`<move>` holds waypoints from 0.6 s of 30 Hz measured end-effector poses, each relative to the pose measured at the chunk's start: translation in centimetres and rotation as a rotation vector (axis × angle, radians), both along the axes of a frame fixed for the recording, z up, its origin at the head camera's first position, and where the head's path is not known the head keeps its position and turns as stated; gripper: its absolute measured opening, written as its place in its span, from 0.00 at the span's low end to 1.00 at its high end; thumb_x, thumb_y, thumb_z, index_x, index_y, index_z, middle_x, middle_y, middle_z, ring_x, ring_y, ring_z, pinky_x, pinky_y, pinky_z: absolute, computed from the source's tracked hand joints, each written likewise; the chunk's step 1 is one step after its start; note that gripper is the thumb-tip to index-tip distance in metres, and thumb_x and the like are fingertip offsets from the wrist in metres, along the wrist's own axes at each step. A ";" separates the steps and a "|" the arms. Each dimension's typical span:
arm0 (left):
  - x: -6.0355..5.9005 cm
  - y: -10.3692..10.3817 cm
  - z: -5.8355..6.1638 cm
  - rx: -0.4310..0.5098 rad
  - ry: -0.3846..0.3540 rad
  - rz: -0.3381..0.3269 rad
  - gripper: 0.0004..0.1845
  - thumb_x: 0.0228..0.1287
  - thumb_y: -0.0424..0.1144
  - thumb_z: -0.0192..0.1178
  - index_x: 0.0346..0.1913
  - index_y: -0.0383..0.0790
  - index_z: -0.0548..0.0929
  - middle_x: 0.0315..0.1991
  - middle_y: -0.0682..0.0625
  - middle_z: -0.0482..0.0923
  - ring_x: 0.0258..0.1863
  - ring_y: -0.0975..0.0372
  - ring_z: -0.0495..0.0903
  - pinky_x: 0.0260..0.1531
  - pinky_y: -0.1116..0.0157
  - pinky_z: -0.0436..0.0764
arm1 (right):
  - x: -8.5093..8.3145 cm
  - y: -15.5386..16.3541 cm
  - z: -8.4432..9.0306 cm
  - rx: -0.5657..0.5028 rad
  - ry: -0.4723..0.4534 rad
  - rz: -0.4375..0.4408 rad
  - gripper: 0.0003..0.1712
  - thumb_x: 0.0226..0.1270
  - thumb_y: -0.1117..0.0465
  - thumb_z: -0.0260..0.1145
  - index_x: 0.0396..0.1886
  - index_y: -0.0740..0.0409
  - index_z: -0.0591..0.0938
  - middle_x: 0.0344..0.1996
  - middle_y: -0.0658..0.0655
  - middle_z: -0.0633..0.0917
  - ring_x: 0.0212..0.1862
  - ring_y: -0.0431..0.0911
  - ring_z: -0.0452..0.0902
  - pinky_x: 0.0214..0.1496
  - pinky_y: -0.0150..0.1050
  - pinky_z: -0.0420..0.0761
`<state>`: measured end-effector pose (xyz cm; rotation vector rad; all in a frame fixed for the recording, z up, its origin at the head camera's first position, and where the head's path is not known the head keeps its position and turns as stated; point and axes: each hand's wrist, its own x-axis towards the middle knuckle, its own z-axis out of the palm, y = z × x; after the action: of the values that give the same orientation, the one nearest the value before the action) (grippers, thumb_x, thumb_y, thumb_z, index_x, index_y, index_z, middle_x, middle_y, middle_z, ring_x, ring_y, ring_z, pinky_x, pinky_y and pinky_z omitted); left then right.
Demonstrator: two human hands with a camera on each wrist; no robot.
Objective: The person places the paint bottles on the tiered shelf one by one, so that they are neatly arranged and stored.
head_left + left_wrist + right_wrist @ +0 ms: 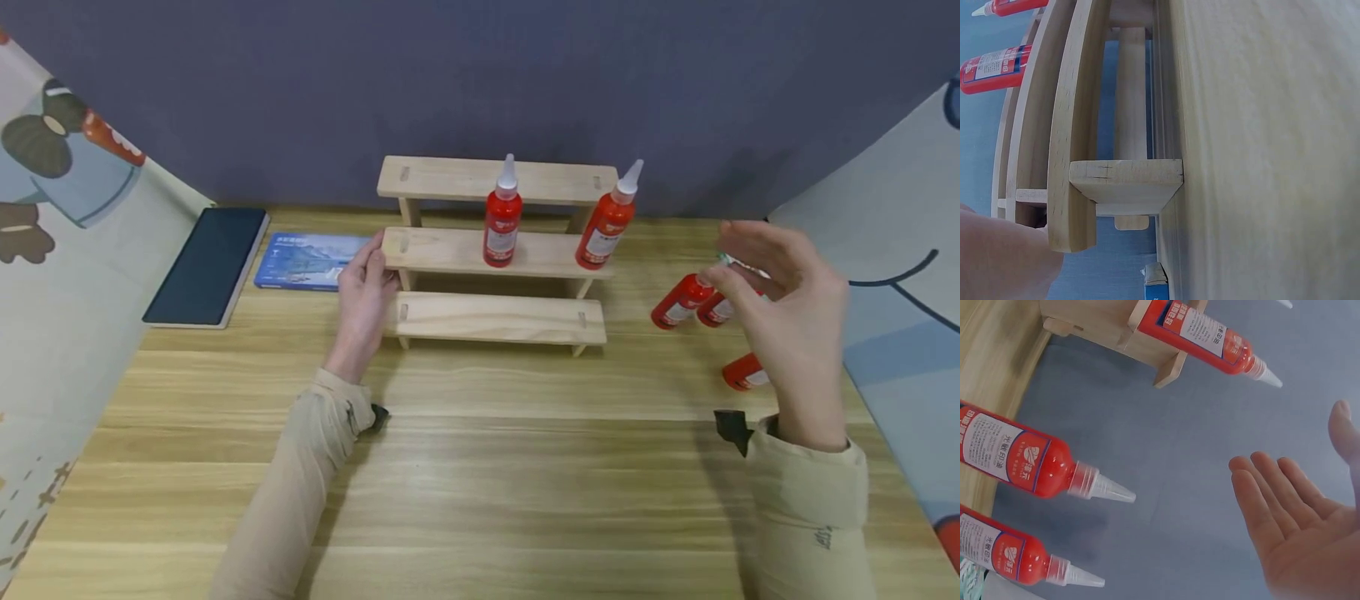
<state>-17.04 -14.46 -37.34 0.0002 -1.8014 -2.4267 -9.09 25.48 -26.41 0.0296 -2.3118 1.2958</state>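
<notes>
The person is stocking a three-tiered pale wooden step shelf (495,250), judging by two red squeeze bottles with white nozzle caps (502,215) already standing on its middle tier. The left hand (365,293) is resting against the shelf's left end, fingers straight, steadying it. The right hand (787,308) is hovering, spread and holding nothing, above three more red bottles lying on the wooden table (480,467) to the shelf's right (682,302). Next, it likely needs to drop and grip one.

Head view high over the wooden rack (491,250); both wrist views close, sharing its red bottles (1200,334).
</notes>
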 end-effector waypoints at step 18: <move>0.0 0.0 0.0 0.012 -0.009 -0.005 0.26 0.80 0.40 0.41 0.75 0.36 0.58 0.71 0.40 0.61 0.67 0.54 0.68 0.62 0.67 0.75 | 0.8 2.7 -0.5 0.013 -0.049 -0.044 0.28 0.60 0.67 0.73 0.61 0.53 0.80 0.56 0.53 0.83 0.54 0.41 0.79 0.55 0.25 0.79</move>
<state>-17.00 -14.48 -37.35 0.0083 -1.7929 -2.4444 -8.33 28.16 -26.95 -0.0490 -2.3482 1.2727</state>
